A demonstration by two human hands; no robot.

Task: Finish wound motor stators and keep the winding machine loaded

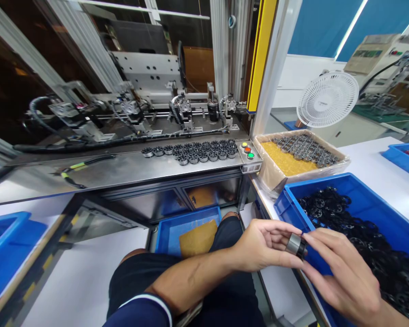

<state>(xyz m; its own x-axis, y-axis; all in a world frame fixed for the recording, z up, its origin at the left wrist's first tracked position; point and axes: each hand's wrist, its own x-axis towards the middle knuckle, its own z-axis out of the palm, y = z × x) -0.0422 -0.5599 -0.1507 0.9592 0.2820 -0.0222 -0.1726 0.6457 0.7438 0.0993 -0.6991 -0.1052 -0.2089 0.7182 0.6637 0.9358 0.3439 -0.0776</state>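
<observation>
The fingers of the left hand (255,245) are curled narrow around a small metal cylinder (294,244), silver with a black end; those of the right hand (344,268) pinch that black end. The cylinder is held up just beside a blue crate (295,210), whose heap of black parts (371,240) lies at three o'clock from it. At twelve o'clock, past the crate, a lined carton (271,175) holds silver-and-black rings (310,150) over yellow sheeting (286,159); beyond, a white fan (328,100). At eleven sits a button box (250,159), and between ten and eleven, more rings (204,152) stand in rows on a metal surface (139,172). At nine o'clock, lower down, is a blue tray (167,234).
</observation>
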